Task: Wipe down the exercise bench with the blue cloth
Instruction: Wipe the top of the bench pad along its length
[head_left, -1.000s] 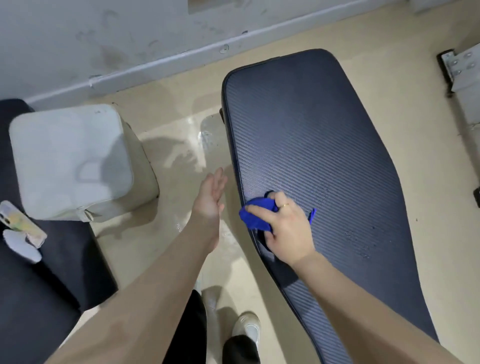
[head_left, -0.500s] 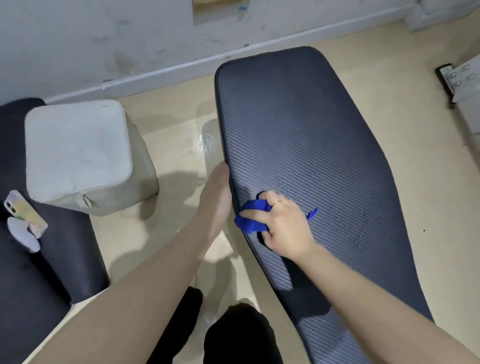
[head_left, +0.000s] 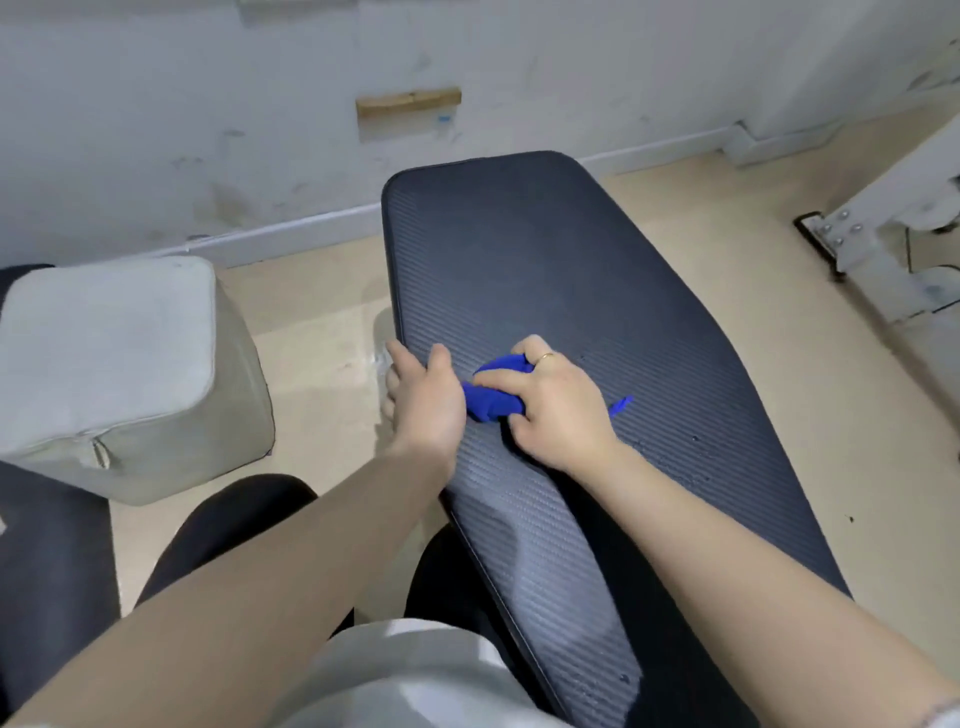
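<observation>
Fingers of the right hand (head_left: 558, 410) curl over a bunched blue cloth (head_left: 493, 397), pressing it down on the dark ribbed pad of the exercise bench (head_left: 571, 270), a little in from its left edge and roughly midway along what shows of the pad. A loose corner of the cloth pokes out on the far side of that hand. Just beside it, touching or nearly touching the cloth, the left hand (head_left: 423, 402) rests on the bench's left edge with its thumb on top and its fingers reaching over the side; it holds nothing I can make out, and seems only to steady the pad. The bench runs long from the person's lap away toward the wall, so most of the unwiped-looking surface lies ahead of the cloth and off to its right, where small droplets or specks dot the pad. My judgement is that the next strokes should travel along that long axis, and the right hand is the one placed for them. Count: one cloth, one bench, two hands. Left of the bench stands one pale cushioned stool (head_left: 119, 364) on the beige floor.
</observation>
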